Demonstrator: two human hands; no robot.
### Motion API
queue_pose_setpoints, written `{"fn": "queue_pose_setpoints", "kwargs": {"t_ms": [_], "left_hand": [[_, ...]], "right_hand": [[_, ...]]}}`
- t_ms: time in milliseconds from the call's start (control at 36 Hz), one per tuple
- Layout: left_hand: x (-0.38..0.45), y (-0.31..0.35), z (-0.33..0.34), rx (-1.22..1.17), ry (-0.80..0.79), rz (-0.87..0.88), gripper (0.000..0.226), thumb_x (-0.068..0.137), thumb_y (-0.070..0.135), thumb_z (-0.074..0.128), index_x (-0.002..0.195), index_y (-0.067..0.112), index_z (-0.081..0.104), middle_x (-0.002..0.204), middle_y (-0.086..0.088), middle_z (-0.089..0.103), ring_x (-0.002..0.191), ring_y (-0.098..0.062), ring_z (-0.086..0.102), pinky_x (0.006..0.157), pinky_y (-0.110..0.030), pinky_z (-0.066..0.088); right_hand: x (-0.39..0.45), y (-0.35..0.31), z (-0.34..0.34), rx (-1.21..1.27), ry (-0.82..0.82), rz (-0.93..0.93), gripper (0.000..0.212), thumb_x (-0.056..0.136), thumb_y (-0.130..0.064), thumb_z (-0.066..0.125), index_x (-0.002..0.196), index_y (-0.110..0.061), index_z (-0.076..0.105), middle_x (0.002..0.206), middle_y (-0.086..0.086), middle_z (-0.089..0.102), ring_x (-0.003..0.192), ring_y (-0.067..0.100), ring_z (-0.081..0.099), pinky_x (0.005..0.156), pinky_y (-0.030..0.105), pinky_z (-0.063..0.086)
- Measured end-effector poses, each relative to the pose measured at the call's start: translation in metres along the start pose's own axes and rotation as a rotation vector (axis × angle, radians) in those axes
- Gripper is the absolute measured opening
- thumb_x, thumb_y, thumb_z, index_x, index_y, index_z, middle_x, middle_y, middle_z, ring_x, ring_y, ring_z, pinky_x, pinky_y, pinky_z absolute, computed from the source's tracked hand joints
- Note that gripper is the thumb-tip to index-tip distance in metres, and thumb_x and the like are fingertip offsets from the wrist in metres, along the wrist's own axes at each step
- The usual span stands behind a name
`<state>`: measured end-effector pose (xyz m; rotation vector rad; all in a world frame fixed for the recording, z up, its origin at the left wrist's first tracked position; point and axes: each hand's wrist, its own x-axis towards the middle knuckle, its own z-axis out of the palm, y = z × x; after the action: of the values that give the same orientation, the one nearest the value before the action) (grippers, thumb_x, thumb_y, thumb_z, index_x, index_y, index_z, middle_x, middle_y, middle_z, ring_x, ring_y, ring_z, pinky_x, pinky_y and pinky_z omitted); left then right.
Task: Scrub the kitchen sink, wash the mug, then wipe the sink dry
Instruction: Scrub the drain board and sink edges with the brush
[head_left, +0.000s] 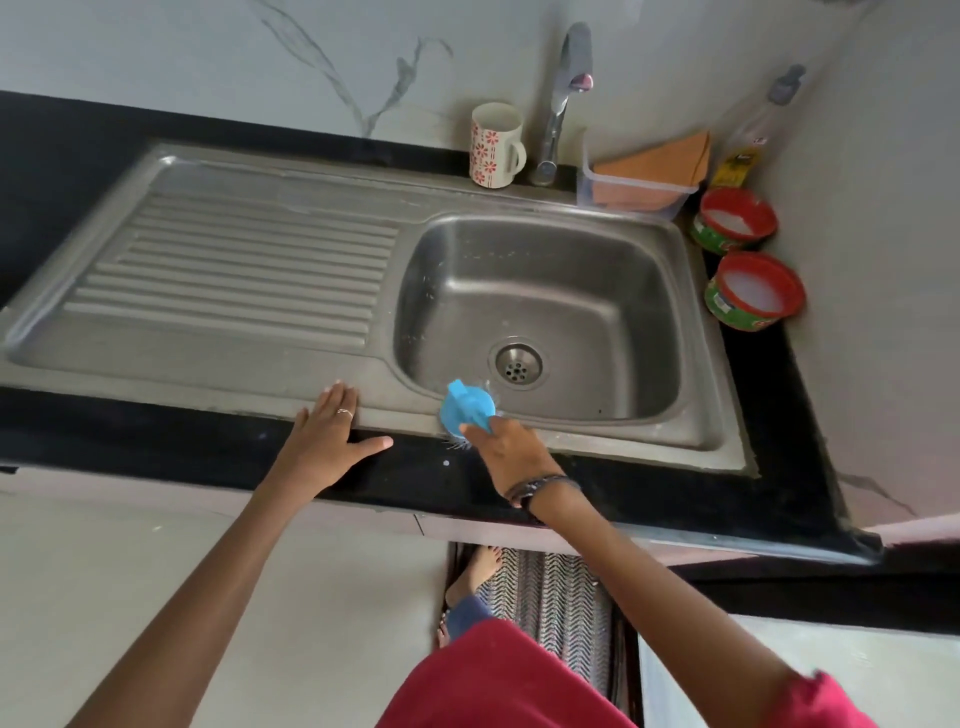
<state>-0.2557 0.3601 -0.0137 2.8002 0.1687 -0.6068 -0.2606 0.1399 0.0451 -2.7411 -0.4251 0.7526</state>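
At the sink's (571, 441) front rim, a blue scrub brush (466, 407) is gripped by the right hand (506, 454), bristles against the near edge of the basin. Left hand (327, 441) is laid flat, fingers spread, on the rim and black counter (156, 441) beside the ribbed drainboard (234, 270). Mug (493, 145) with red flowers is seen upright behind the basin, just left of the tap (563, 104). Orange cloth (660, 161) is kept in a clear box at right.
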Motion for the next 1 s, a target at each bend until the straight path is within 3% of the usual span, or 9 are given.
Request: {"fn": "queue_pose_setpoints", "kwargs": {"t_ms": [83,222,306,389,528,639,778,861,1000], "left_hand": [[0.000,0.000,0.000,-0.004,-0.008,-0.006,0.088,0.088,0.054,0.048,0.150,0.009,0.004,0.158,-0.006,-0.004,0.146,-0.017,-0.004,0.118,-0.040,0.002],[0.000,0.001,-0.006,0.034,-0.008,0.000,0.088,0.087,0.056,0.050,0.149,0.009,0.010,0.158,-0.007,0.003,0.146,-0.016,0.002,0.118,-0.041,0.005],[-0.002,0.004,-0.010,0.029,-0.017,0.007,0.088,0.086,0.055,0.051,0.149,0.007,0.013,0.158,-0.007,0.005,0.146,-0.016,0.003,0.118,-0.039,0.003],[-0.002,0.006,-0.014,0.030,-0.023,0.012,0.087,0.086,0.056,0.052,0.148,0.006,0.016,0.158,-0.007,0.007,0.146,-0.015,0.005,0.117,-0.038,0.001],[-0.001,0.008,-0.016,0.056,-0.043,0.011,0.088,0.085,0.056,0.052,0.148,0.006,0.016,0.158,-0.007,0.008,0.146,-0.015,0.006,0.117,-0.039,0.000],[-0.002,0.011,-0.017,0.072,-0.047,0.005,0.088,0.085,0.056,0.052,0.148,0.007,0.016,0.157,-0.007,0.009,0.145,-0.016,0.008,0.117,-0.040,0.001],[-0.003,0.013,-0.017,0.126,-0.047,-0.001,0.090,0.085,0.060,0.049,0.149,0.007,0.014,0.157,-0.008,0.010,0.145,-0.018,0.011,0.116,-0.041,0.004],[-0.003,0.012,-0.017,0.162,-0.062,-0.012,0.090,0.086,0.062,0.045,0.149,0.008,0.010,0.158,-0.006,0.007,0.145,-0.017,0.009,0.116,-0.042,0.002],[0.005,0.023,-0.025,0.145,-0.117,0.011,0.088,0.087,0.052,0.052,0.150,0.011,0.004,0.158,-0.003,0.001,0.146,-0.012,0.001,0.116,-0.044,-0.005]], "right_hand": [[0.025,-0.032,-0.005,0.088,-0.044,0.006,0.041,0.101,-0.025,0.031,0.139,-0.012,0.039,0.122,0.021,0.047,0.118,0.035,0.049,0.099,0.040,0.042],[0.030,-0.031,-0.014,0.282,-0.016,0.050,0.045,0.101,-0.017,0.032,0.146,-0.015,0.028,0.138,0.018,0.041,0.124,0.032,0.045,0.103,0.035,0.037],[0.018,0.002,-0.020,0.403,-0.057,0.198,0.044,0.101,-0.032,0.034,0.135,-0.007,0.044,0.095,0.014,0.054,0.112,0.037,0.054,0.093,0.037,0.043],[0.004,0.025,-0.022,0.556,-0.073,0.323,0.049,0.098,-0.041,0.037,0.125,-0.002,0.052,0.064,-0.001,0.040,0.083,0.032,0.051,0.078,0.038,0.045],[0.018,0.010,-0.019,0.604,-0.077,0.306,0.048,0.098,-0.039,0.039,0.121,-0.001,0.055,0.066,0.004,0.047,0.079,0.032,0.052,0.086,0.041,0.049],[0.053,-0.028,-0.018,0.695,-0.103,0.233,0.033,0.097,-0.036,0.042,0.114,-0.009,0.051,0.068,-0.001,0.042,0.061,0.016,0.045,0.056,0.022,0.036],[0.089,-0.058,-0.029,0.721,-0.116,0.193,0.047,0.096,-0.038,0.045,0.122,-0.001,0.053,0.063,-0.001,0.038,0.080,0.021,0.047,0.058,0.028,0.034],[0.096,-0.046,-0.033,0.752,-0.086,0.179,0.047,0.094,-0.041,0.046,0.121,-0.003,0.054,0.063,-0.002,0.037,0.061,0.018,0.044,0.051,0.024,0.030],[0.091,0.006,-0.043,0.812,0.035,0.225,0.038,0.091,-0.045,0.051,0.065,-0.017,0.046,0.057,-0.001,0.043,0.045,0.012,0.037,0.045,0.024,0.027]]}}
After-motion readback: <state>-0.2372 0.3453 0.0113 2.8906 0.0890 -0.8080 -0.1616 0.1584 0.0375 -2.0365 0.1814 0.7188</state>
